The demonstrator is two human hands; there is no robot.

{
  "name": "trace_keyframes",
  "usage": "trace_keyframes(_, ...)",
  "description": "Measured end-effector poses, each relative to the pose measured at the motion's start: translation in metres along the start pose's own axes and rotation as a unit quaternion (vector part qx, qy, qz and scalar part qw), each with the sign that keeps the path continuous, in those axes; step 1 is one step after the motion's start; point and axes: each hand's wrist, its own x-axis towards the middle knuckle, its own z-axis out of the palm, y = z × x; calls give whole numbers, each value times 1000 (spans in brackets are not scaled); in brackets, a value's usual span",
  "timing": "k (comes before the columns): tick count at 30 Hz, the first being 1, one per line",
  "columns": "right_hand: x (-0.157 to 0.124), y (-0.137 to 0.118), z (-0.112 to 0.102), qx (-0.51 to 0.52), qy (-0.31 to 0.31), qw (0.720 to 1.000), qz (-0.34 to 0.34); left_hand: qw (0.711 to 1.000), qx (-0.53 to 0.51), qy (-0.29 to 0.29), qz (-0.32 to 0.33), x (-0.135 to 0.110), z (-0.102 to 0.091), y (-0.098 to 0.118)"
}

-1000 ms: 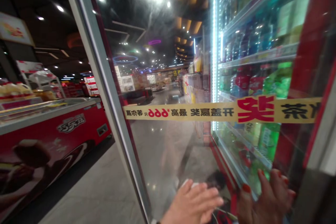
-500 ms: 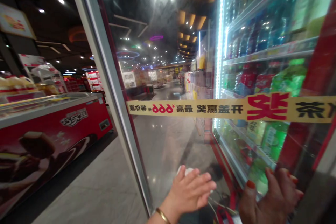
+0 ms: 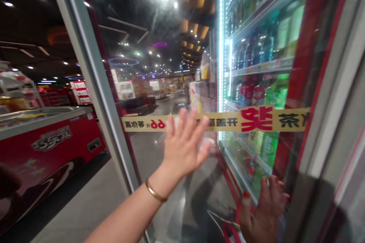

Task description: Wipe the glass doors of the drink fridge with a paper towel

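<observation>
My left hand (image 3: 184, 148), with a gold bangle on its wrist, lies against the glass door (image 3: 171, 182) over the yellow strip with mirrored lettering (image 3: 219, 121). Its fingers are stretched and spread over a white cloth or tissue (image 3: 210, 142), which shows only in small part; its exact kind is unclear. At the lower right is my right hand (image 3: 264, 209), darker, with orange-red nails. Its thumb stands apart from the fingers, and nothing shows in its grip. I cannot tell whether it touches the glass or shows partly through it.
Lit shelves of bottled drinks (image 3: 256, 60) show at the right. The door's metal edge (image 3: 85, 72) slants down on the left. Past it stands a red ice-cream freezer (image 3: 57, 136) on the grey floor (image 3: 85, 205). Cables (image 3: 215, 218) lie low beside the cooler.
My left hand has moved up the glass with the white cloth, from below the yellow strip onto it. The view has swung right, so the scene and my right hand sit further left.
</observation>
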Motion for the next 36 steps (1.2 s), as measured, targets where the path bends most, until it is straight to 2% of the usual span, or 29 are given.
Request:
trace_keyframes(2,-4,1,6,-42,-1,999,-14,977,-6,-13,212,-36,8,40)
trace_keyframes(3,-6,2,10,-68,0,998,-18,958,-9,-11,287,-55,11,51)
trace_keyframes(5,-9,1,16,-112,10,993,-23,929,-23,-31,369,-81,12,45)
trace_keyframes(6,-10,0,19,-125,12,992,-24,928,-30,-41,369,-81,9,30)
trace_keyframes(8,-10,-3,23,-132,4,991,-19,952,-39,-44,301,-51,-1,-14)
trace_keyframes(10,-10,-6,26,-124,-6,992,-6,986,-35,-17,163,10,-13,-58)
trace_keyframes(11,-10,-7,27,-119,-5,993,0,996,-37,0,82,44,-18,-73)
trace_keyframes(13,-11,-8,28,-108,10,994,7,997,-52,43,-38,103,-23,-80)
trace_keyframes(14,-12,-8,29,-102,18,995,8,994,-56,61,-75,121,-22,-71)
trace_keyframes(15,-13,-7,29,-94,22,995,8,992,-57,68,-88,128,-20,-55)
trace_keyframes(16,-15,-7,29,-86,24,996,6,994,-54,65,-73,124,-17,-34)
trace_keyframes(17,-16,-6,29,-77,25,997,3,997,-49,57,-32,109,-12,-10)
trace_keyframes(18,-16,-5,29,-69,28,997,-2,998,-43,23,42,86,-8,13)
trace_keyframes(19,-17,-4,29,-61,32,998,-6,988,-42,0,152,57,-3,32)
trace_keyframes(20,-17,-4,29,-55,35,998,-9,964,-42,-4,264,27,0,43)
trace_keyframes(21,-17,-3,28,-51,38,998,-12,938,-32,-4,344,-1,2,46)
trace_keyframes(22,-17,-3,28,-49,41,998,-11,913,-32,-11,406,-23,1,38)
trace_keyframes(23,-17,-4,28,-49,43,998,-8,901,-33,-32,431,-37,-2,22)
trace_keyframes(24,-17,-4,28,-48,42,998,-1,909,-33,-42,414,-40,-6,-2)
trace_keyframes(25,-17,-5,29,-48,41,998,5,926,-26,-49,374,-32,-12,-30)
trace_keyframes(26,-17,-6,30,-49,41,998,9,950,-12,-46,308,-14,-19,-59)
trace_keyframes(28,-18,-6,33,-51,50,997,12,992,10,-15,126,43,-31,-109)
trace_keyframes(29,-19,-5,35,-54,60,997,14,999,4,9,35,75,-35,-123)
trace_keyframes(30,-21,-4,37,-56,70,996,17,999,-8,34,-31,104,-37,-129)
trace_keyframes(32,-24,0,42,-63,87,994,21,991,-23,67,-112,143,-34,-112)
trace_keyframes(33,-26,3,44,-67,90,994,16,990,-22,75,-117,148,-30,-92)
trace_keyframes(34,-28,6,45,-70,90,993,7,992,-15,74,-96,143,-25,-67)
trace_keyframes(35,-30,10,47,-72,88,993,-3,997,-5,63,-48,128,-19,-41)
trace_keyframes(36,-31,13,48,-72,86,994,-11,999,6,37,38,106,-14,-17)
